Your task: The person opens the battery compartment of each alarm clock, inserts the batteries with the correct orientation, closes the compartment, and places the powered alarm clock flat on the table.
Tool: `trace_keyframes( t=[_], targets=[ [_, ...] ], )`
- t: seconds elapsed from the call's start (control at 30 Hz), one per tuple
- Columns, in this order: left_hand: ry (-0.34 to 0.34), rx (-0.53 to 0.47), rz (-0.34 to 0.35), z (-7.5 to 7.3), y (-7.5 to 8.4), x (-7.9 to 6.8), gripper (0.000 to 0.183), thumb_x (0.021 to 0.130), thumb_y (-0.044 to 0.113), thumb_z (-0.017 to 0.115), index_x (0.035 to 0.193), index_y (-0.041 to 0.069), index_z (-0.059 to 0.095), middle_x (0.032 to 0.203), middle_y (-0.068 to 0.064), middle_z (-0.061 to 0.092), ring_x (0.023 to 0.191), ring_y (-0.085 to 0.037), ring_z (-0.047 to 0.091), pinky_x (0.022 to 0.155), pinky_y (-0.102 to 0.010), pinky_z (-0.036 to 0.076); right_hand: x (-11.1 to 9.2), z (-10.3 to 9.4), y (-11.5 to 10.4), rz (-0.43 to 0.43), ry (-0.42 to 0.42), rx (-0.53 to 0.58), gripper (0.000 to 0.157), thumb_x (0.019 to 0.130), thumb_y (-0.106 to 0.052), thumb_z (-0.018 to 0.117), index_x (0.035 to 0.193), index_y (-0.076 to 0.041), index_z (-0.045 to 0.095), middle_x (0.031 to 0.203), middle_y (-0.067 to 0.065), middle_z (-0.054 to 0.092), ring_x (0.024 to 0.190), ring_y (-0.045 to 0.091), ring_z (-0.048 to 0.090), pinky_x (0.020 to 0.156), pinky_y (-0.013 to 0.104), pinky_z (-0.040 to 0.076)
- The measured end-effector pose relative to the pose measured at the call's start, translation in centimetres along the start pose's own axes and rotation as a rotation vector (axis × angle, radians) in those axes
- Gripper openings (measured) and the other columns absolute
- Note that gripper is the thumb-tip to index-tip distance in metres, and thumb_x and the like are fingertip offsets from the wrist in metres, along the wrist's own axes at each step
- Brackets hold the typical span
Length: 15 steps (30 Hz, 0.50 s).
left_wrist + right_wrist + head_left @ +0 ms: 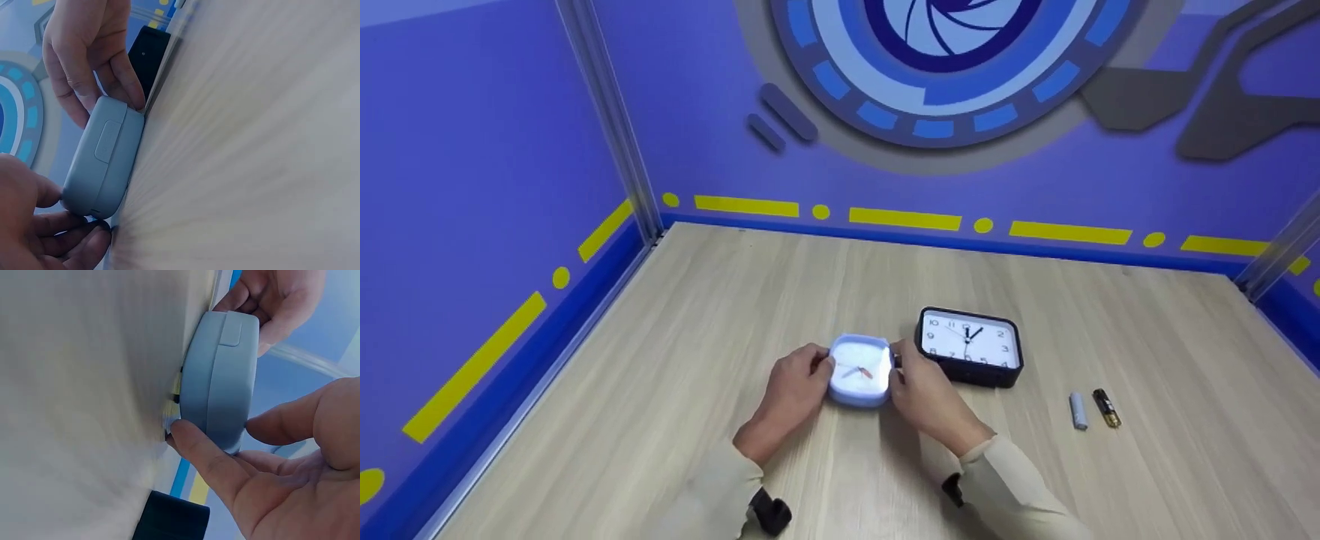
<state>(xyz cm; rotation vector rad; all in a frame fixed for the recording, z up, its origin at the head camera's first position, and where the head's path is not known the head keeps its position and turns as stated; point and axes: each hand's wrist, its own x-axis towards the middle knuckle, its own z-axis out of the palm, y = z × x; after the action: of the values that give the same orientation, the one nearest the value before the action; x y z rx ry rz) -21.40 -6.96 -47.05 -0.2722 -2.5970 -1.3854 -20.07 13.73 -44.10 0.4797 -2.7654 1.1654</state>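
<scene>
A small light-blue alarm clock [859,358] with a white dial is held between both hands, its face turned up toward the head camera. My left hand [793,391] pinches its left side between thumb and fingers. On the opposite side, my right hand [928,391] grips the edge the same way. The left wrist view shows the clock's smooth blue side [101,163] low at the tabletop. In the right wrist view, a thin gap with small dark feet shows under the clock body [225,377]. Beyond my right hand sits a black rectangular clock [979,371].
To the right, a grey battery [1078,411] and a black-and-gold battery [1106,409] lie side by side on the wooden table [720,300]. Blue printed panels [697,135] with yellow markings stand along the table's back and left edges.
</scene>
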Motion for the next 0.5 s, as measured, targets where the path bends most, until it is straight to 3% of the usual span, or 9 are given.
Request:
trace_keyframes(
  t=[0.3, 0.5],
  targets=[
    [0.029, -0.134, -0.051, 1.0, 0.7, -1.2, 0.015, 0.099, 0.017, 0.065, 0.103, 0.004, 0.072, 0.095, -0.003, 0.071, 0.089, -0.016, 0.064, 0.083, -0.038, 0.052, -2.2, -2.0, 1.4, -0.024, -0.094, 0.129, 0.023, 0.100, 0.005, 0.061, 0.122, 0.003, 0.053, 0.115, 0.022, 0.068, 0.106, 0.037, 0.070, 0.088, 0.051, 0.057],
    [-0.012, -0.275, -0.083, 1.9, 0.6, -1.8, 0.016, 0.098, 0.022, 0.070, 0.104, 0.007, 0.073, 0.095, 0.000, 0.069, 0.087, -0.013, 0.060, 0.078, -0.029, 0.049, -3.5, -3.0, 3.0, -0.046, -0.145, 0.199, 0.028, 0.101, 0.001, 0.064, 0.125, 0.003, 0.049, 0.115, 0.019, 0.068, 0.106, 0.034, 0.068, 0.089, 0.042, 0.056]
  ],
)
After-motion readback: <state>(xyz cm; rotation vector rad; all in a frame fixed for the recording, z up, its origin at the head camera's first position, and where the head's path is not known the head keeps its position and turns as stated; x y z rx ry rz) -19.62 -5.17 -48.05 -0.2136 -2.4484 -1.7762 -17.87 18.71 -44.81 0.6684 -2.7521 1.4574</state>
